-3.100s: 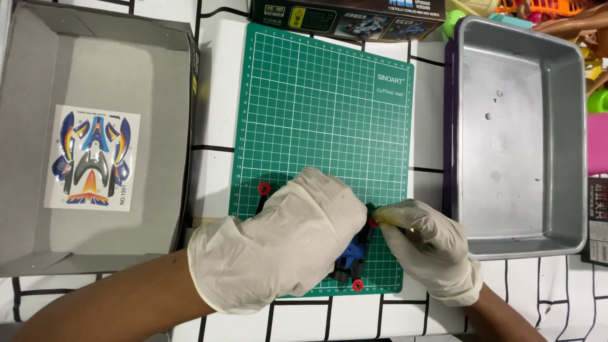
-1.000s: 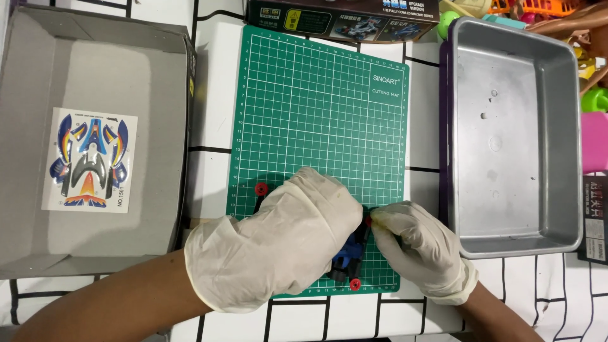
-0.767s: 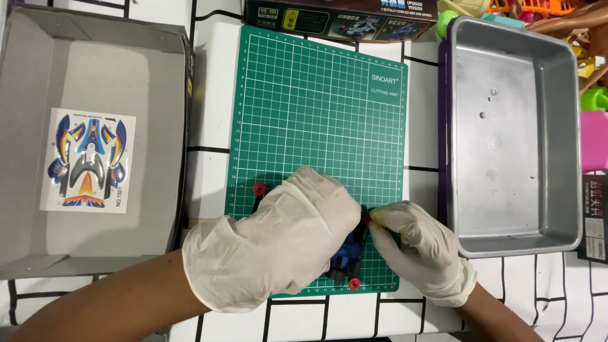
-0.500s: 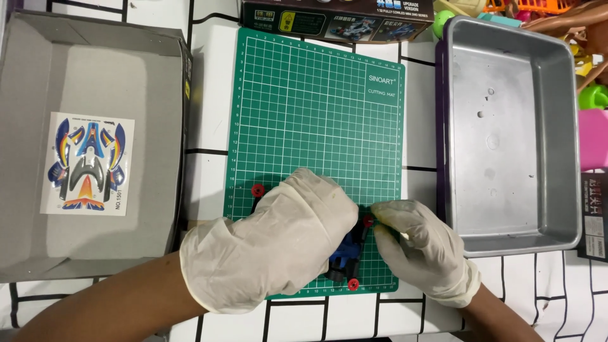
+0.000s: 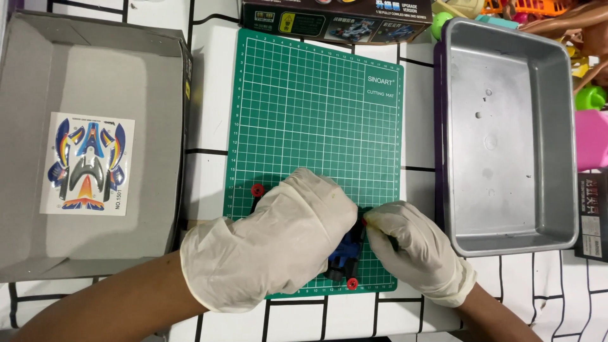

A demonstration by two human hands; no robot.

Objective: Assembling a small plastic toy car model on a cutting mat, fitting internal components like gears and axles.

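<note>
Covering most of a small blue toy car (image 5: 345,253) at the near edge of the green cutting mat (image 5: 316,114), the gloved left hand (image 5: 278,244) presses down over it with fingers spread wide, while the gloved right hand (image 5: 415,247) pinches narrowly at the car's right side. Red wheels (image 5: 257,189) protrude from under the palm. Excess downward pressure, or a slipping pinch, risks snapping a small part or popping a wheel off.
</note>
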